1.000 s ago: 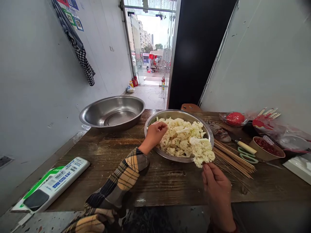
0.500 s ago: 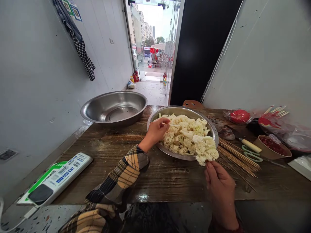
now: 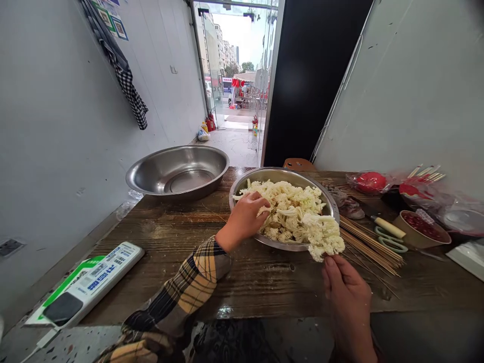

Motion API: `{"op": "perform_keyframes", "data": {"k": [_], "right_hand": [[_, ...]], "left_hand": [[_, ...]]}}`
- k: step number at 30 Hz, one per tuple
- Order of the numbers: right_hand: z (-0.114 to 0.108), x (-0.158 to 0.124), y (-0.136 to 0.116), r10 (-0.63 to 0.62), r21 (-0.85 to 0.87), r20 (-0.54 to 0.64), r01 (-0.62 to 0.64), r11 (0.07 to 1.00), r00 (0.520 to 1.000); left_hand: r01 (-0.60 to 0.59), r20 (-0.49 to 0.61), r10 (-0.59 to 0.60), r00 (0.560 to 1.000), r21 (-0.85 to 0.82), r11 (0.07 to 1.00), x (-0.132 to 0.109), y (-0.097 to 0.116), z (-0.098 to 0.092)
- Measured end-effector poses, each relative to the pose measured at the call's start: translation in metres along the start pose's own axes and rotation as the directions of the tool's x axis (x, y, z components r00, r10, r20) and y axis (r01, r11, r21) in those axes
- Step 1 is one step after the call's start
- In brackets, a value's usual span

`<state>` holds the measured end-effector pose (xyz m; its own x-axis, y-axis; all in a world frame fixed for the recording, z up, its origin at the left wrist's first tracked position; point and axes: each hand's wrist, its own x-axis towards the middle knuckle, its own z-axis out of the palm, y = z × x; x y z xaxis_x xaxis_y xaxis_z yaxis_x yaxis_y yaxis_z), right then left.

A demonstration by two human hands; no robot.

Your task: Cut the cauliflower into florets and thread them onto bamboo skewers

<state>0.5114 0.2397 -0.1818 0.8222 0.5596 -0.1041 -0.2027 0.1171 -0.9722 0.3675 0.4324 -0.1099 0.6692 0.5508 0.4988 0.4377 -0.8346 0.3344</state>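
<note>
Metal bowl [image 3: 280, 245]: by table's [image 3: 242, 297] far edge, around mid; heaped with cauliflower florets [image 3: 291, 201].
Left hand [image 3: 247, 217]: over left part of heap, fingers bent; cannot tell if gripping a floret.
Right hand [image 3: 350, 297]: apart from left, fingertips pinched at base of cauliflower cluster [image 3: 324, 237].
Cluster: raised toward near edge, in front of bowl's near-right rim.
Metal basin [image 3: 151, 174]: far-left corner; inner base visible.
Brown bowl [image 3: 412, 234]: right part of table, dark red pieces [image 3: 422, 224] inside.
Wooden skewers [image 3: 372, 248]: loose bundle, between metal bowl and brown bowl.
Clear wrap [image 3: 371, 182]: far edge, right; red item inside.
</note>
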Motion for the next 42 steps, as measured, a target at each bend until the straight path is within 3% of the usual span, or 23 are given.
{"op": "perform_keyframes", "data": {"k": [4,8,11,13,15,18,20,23,26,29,34,42], "right_hand": [[-0.004,-0.002,-0.002,0.000,0.002,0.016,0.000,1.000,1.000],[-0.005,-0.003,0.000,0.001,0.019,0.047,-0.002,1.000,0.999],[-0.005,-0.003,0.002,-0.015,0.018,0.090,0.014,1.000,0.996],[-0.004,-0.004,0.002,-0.013,0.015,0.112,0.011,1.000,0.994],[-0.003,-0.006,0.001,-0.004,0.005,0.121,0.003,1.000,0.993],[0.000,-0.009,0.002,-0.010,-0.045,0.190,0.019,0.999,0.982],[0.002,-0.011,0.003,-0.041,-0.103,0.272,0.071,0.992,0.961],[0.005,-0.012,0.004,-0.107,-0.223,0.342,0.191,0.956,0.934],[0.010,-0.015,0.001,-0.220,-0.336,0.376,0.354,0.873,0.900],[0.014,-0.018,-0.003,-0.307,-0.396,0.414,0.473,0.787,0.857],[0.019,-0.017,-0.006,-0.337,-0.425,0.410,0.504,0.752,0.848],[0.020,-0.015,-0.002,-0.349,-0.424,0.424,0.524,0.739,0.836]], "left_hand": [[-0.056,0.057,0.053,0.997,0.050,0.997,0.011,0.009,0.012],[-0.039,0.103,0.035,0.994,0.038,0.999,0.018,0.016,0.023],[0.002,0.080,0.006,0.997,-0.097,0.995,0.019,0.016,0.025],[0.084,0.044,-0.074,0.996,-0.281,0.956,0.018,0.014,0.024],[0.193,0.049,-0.197,0.979,-0.520,0.832,0.016,0.012,0.019],[0.282,0.138,-0.303,0.943,-0.814,0.508,0.009,0.011,0.012],[0.290,0.186,-0.323,0.928,-0.905,0.312,0.004,0.012,0.008],[0.287,0.213,-0.351,0.912,-0.942,0.175,-0.001,0.015,0.004],[0.279,0.189,-0.396,0.899,-0.942,0.184,-0.003,0.019,0.003],[0.265,0.143,-0.408,0.901,-0.928,0.261,-0.005,0.020,0.003],[0.254,0.098,-0.381,0.919,-0.887,0.386,-0.009,0.019,0.004],[0.246,0.063,-0.387,0.920,-0.862,0.444,-0.013,0.020,0.006]]}}
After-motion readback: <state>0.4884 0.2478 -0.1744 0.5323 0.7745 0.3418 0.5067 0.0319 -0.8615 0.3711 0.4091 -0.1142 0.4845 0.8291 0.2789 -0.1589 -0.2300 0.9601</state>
